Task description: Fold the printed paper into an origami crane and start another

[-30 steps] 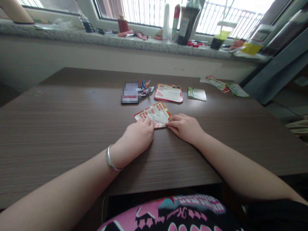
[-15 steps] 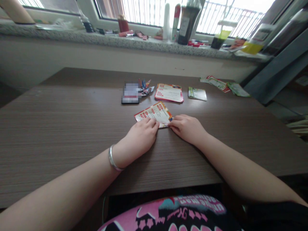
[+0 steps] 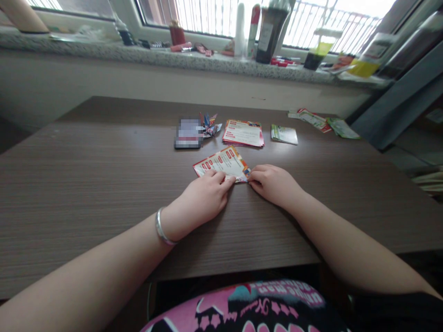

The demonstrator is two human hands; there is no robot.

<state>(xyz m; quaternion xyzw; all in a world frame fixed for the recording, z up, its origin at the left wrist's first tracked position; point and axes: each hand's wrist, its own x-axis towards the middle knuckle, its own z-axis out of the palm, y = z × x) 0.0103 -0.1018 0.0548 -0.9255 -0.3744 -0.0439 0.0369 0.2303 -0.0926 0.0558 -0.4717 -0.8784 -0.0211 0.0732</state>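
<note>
A printed paper sheet (image 3: 223, 160) with red labels and an orange border lies at a slant on the table, its near edge folded over in a narrow strip. My left hand (image 3: 206, 193), a silver bangle at its wrist, presses on this near edge with curled fingers, the index stretched along the fold. At the sheet's right corner, my right hand (image 3: 273, 183) pinches the end of the fold between thumb and fingers. Part of the near edge is hidden under my left hand. Just beyond lies a stack of similar printed sheets (image 3: 242, 133).
A phone (image 3: 188, 133) with a blurred screen lies beside a folded paper piece (image 3: 211, 128). Small green-and-white cards (image 3: 284, 134) are right of the stack. Paper strips (image 3: 313, 120) lie at the far right. Bottles, including a dark one (image 3: 268, 39), stand on the stone windowsill (image 3: 207, 62).
My left index finger has slid right along the fold, towards the corner. My right hand has shifted slightly right. The sheet has stayed nearly in place.
</note>
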